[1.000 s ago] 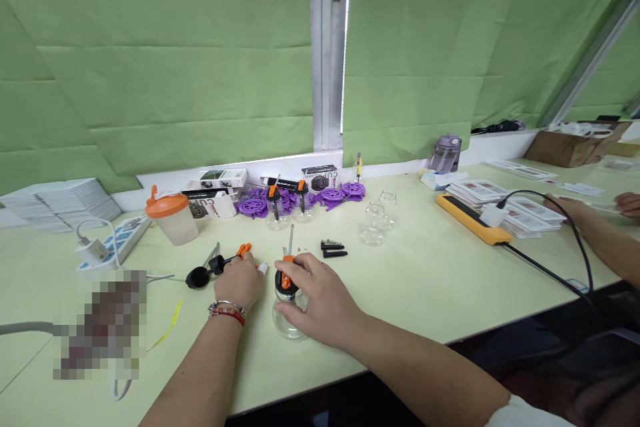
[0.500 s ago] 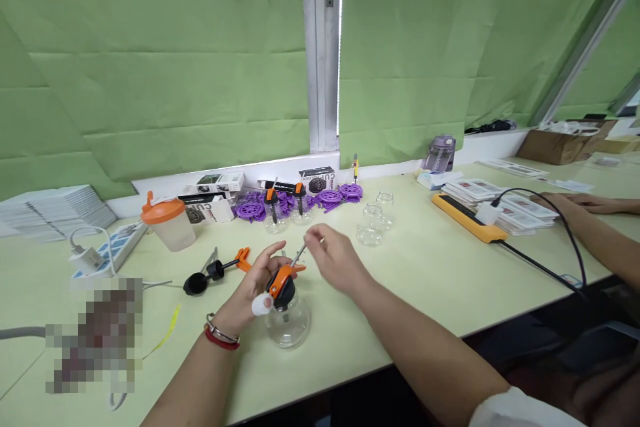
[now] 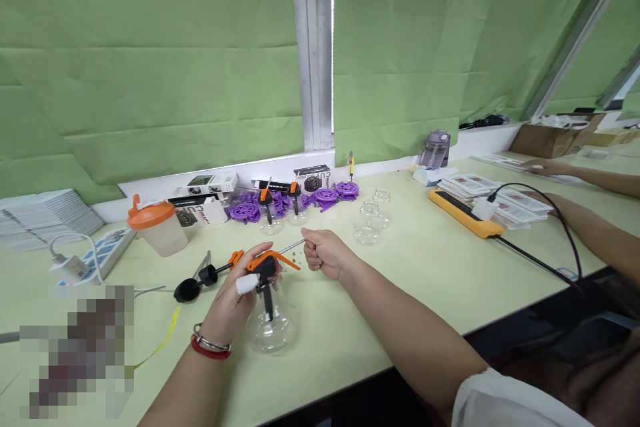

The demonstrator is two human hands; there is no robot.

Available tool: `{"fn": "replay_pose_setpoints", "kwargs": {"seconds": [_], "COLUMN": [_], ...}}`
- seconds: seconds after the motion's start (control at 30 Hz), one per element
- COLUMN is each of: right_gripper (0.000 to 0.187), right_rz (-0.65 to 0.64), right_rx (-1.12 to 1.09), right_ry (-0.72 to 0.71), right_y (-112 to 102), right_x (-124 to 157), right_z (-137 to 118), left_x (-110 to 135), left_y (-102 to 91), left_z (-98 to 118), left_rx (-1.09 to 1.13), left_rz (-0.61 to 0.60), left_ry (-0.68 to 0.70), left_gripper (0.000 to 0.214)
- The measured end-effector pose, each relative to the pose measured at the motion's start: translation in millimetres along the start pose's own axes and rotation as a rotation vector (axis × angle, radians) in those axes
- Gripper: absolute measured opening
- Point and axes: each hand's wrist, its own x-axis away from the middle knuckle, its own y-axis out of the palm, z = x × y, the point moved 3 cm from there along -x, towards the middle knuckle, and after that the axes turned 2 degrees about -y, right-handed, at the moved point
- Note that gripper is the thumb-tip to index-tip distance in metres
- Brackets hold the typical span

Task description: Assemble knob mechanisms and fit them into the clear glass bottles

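Note:
My left hand (image 3: 235, 293) is wrapped round the neck of a clear round glass bottle (image 3: 273, 333). A white covering sits on one of its digits. The bottle's black cap (image 3: 266, 269) carries an orange lever (image 3: 280, 257), and a black tube reaches down inside the glass. In my right hand (image 3: 325, 255), closed, is the end of a thin metal tube (image 3: 293, 246), which slants up to the right from beside the cap. Whether it is joined to the cap is hidden. Left of the bottle lies a loose black-and-orange cap assembly (image 3: 207, 275).
Two capped bottles (image 3: 270, 217) stand by purple plastic parts (image 3: 245, 212) at the back. Several open glass bottles (image 3: 367, 232) are right of them. An orange-lidded cup (image 3: 165, 230) and power strip (image 3: 113, 250) stand left. Another person's hands rest near card stacks (image 3: 515, 207) and a yellow strip (image 3: 463, 213).
The bottle has turned more upright, showing its side and the tube inside. My right hand has closed further round the metal tube, now lying flatter. Another person's far hand has moved farther back.

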Motion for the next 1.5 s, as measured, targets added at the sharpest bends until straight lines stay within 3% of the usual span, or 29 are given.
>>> {"fn": "replay_pose_setpoints", "kwargs": {"seconds": [0.1,0.27,0.37,0.5,0.57,0.67,0.8,0.9,1.03,1.2,1.5], "right_gripper": [0.042,0.035,0.039,0.045,0.038,0.033,0.037,0.026,0.031,0.027,0.028], "right_rz": [-0.045,-0.133,-0.171,-0.021,0.02,-0.008,0.05,0.041,0.043,0.022,0.01], "right_rx": [0.017,0.254,0.263,0.305,0.304,0.25,0.271,0.241,0.248,0.176,0.14], "right_ry": [-0.093,-0.339,-0.297,-0.187,-0.213,-0.257,-0.15,-0.187,-0.122,-0.21,-0.248], "right_y": [2,-3,-8,-12,-11,-9,-12,-12,-12,-13,-14], "right_x": [-3,-5,-8,-15,-16,-17,-17,-18,-20,-23,-23], "right_z": [3,4,8,15,17,17,20,19,24,24,24], "left_x": [-4,-9,-10,-11,-11,-12,-12,-12,-13,-13,-13], "left_y": [-3.4,-11.9,-15.8,-16.6,-17.4,-20.2,-21.9,-22.1,-23.0,-22.6,-24.1], "left_z": [-2,-7,-10,-15,-18,-21,-23,-23,-24,-25,-27], "left_rx": [0.076,0.137,0.121,0.21,0.25,0.282,0.313,0.323,0.323,0.328,0.335], "left_rz": [0.087,0.122,0.16,0.173,0.178,0.204,0.21,0.213,0.231,0.216,0.2], "left_ry": [-0.086,-0.225,-0.26,-0.327,-0.361,-0.372,-0.39,-0.402,-0.409,-0.425,-0.451], "left_gripper": [0.052,0.032,0.03,0.027,0.026,0.025,0.023,0.023,0.022,0.023,0.024]}}
